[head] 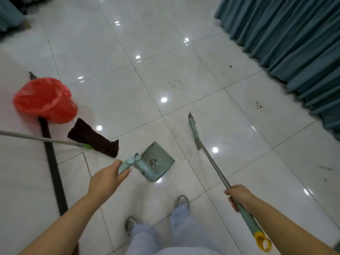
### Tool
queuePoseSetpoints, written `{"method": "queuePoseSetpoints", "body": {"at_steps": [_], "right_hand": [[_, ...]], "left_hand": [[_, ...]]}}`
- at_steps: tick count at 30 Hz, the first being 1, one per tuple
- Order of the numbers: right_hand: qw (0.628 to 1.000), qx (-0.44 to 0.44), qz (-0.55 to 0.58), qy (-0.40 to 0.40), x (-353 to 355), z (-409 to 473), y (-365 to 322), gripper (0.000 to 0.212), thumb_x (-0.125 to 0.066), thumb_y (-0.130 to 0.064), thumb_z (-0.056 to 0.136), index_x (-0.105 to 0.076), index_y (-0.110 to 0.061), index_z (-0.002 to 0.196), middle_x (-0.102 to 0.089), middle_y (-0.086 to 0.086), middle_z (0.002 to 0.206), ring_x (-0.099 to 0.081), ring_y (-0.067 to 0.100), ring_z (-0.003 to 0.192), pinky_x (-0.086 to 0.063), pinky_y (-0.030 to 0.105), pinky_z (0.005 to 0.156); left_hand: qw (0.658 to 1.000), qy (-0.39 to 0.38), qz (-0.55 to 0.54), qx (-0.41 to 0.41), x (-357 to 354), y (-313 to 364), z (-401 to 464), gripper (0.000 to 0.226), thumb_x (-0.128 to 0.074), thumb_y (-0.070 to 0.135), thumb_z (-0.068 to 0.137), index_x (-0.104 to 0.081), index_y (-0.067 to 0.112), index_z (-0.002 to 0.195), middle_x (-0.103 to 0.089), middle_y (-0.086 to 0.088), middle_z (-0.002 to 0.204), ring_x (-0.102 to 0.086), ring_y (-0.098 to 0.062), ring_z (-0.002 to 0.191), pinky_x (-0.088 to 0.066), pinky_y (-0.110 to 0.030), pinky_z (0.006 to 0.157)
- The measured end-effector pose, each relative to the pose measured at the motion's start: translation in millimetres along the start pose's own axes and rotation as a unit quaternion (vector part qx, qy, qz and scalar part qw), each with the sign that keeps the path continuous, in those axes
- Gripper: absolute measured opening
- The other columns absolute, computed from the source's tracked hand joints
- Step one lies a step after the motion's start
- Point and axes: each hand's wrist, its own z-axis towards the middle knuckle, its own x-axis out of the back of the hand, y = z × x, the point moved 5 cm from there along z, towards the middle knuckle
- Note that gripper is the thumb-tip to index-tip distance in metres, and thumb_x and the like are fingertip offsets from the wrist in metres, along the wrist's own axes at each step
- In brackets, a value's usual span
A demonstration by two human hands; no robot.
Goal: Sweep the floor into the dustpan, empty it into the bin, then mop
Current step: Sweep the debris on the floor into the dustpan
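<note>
My left hand (108,176) grips the pale green handle of the dustpan (156,162), which holds a small clump of dirt and hangs just above the white tiled floor (128,89). My right hand (239,196) is closed around the grey shaft of the broom (194,132), whose green head rests edge-on on the tiles to the right of the dustpan. Yellowish crumbs (175,84) and a small stain (258,105) lie farther ahead. The bin with a red liner (44,100) stands at the left. The mop (93,138), with its dark cloth head, lies on the floor beside the bin.
Teal curtains (294,43) run along the right side. A dark strip (53,162) runs across the floor at the left, by a pale surface. My shoes (182,201) and light trousers show at the bottom. Small specks of debris (323,168) lie at the right.
</note>
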Motion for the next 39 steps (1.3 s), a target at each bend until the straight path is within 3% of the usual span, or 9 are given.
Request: {"method": "queuePoseSetpoints", "body": {"at_steps": [7, 12, 17, 23, 28, 34, 39], "right_hand": [[0.998, -0.001, 0.013, 0.057, 63, 49, 18, 0.008, -0.050, 0.005, 0.086, -0.056, 0.005, 0.091, -0.052, 0.015, 0.067, -0.046, 0.020, 0.048, -0.040, 0.022, 0.041], [0.995, -0.017, 0.030, 0.090, 109, 90, -1, 0.017, -0.052, 0.009, 0.080, -0.057, 0.013, 0.096, -0.054, 0.018, 0.066, -0.049, 0.022, 0.046, -0.042, 0.022, 0.040], [0.995, -0.030, 0.050, 0.087, 139, 134, -13, 0.017, -0.051, 0.008, 0.089, -0.053, 0.011, 0.105, -0.053, 0.018, 0.073, -0.049, 0.024, 0.051, -0.045, 0.028, 0.044], [0.994, -0.055, 0.081, 0.042, 131, 154, 0, 0.014, -0.046, -0.005, 0.097, -0.047, 0.004, 0.107, -0.053, 0.017, 0.076, -0.046, 0.021, 0.051, -0.043, 0.021, 0.037], [0.997, -0.050, 0.054, 0.022, 104, 141, 18, 0.011, -0.045, -0.003, 0.095, -0.049, 0.003, 0.104, -0.050, 0.015, 0.075, -0.046, 0.021, 0.053, -0.043, 0.028, 0.045], [0.995, -0.048, 0.082, -0.029, 68, 108, 31, 0.015, -0.047, -0.007, 0.096, -0.053, -0.002, 0.109, -0.052, 0.013, 0.079, -0.047, 0.019, 0.054, -0.044, 0.024, 0.043], [0.991, -0.026, 0.130, 0.004, 67, 91, 33, 0.021, -0.054, -0.006, 0.094, -0.048, -0.009, 0.114, -0.058, 0.016, 0.084, -0.048, 0.018, 0.054, -0.043, 0.024, 0.042]], "left_hand": [[0.998, -0.014, 0.053, -0.035, -13, 36, 38, 0.047, -0.028, 0.075, 0.076, -0.045, 0.031, 0.085, -0.054, 0.007, 0.052, -0.054, -0.008, 0.045, -0.053, -0.032, 0.048], [0.997, -0.022, 0.048, -0.048, -14, 66, 55, 0.040, -0.034, 0.070, 0.076, -0.044, 0.033, 0.085, -0.053, 0.006, 0.049, -0.053, -0.009, 0.042, -0.051, -0.031, 0.045], [0.997, -0.039, 0.060, -0.030, -13, 84, 64, 0.035, -0.038, 0.065, 0.077, -0.044, 0.033, 0.089, -0.054, 0.003, 0.048, -0.054, -0.011, 0.038, -0.050, -0.030, 0.040], [0.997, -0.064, 0.048, -0.009, -19, 98, 63, 0.026, -0.047, 0.060, 0.080, -0.043, 0.034, 0.082, -0.056, 0.002, 0.051, -0.056, -0.011, 0.042, -0.051, -0.031, 0.043], [0.996, -0.074, 0.045, -0.001, -19, 103, 64, 0.033, -0.042, 0.062, 0.077, -0.047, 0.031, 0.088, -0.058, 0.002, 0.054, -0.058, -0.012, 0.046, -0.050, -0.029, 0.045], [0.997, -0.071, 0.036, -0.014, -19, 95, 70, 0.029, -0.046, 0.061, 0.081, -0.045, 0.033, 0.087, -0.057, 0.001, 0.052, -0.058, -0.013, 0.043, -0.054, -0.035, 0.045], [0.997, -0.056, 0.049, -0.027, -11, 85, 73, 0.033, -0.045, 0.060, 0.081, -0.048, 0.029, 0.089, -0.057, 0.001, 0.051, -0.057, -0.013, 0.043, -0.052, -0.033, 0.043]]}}
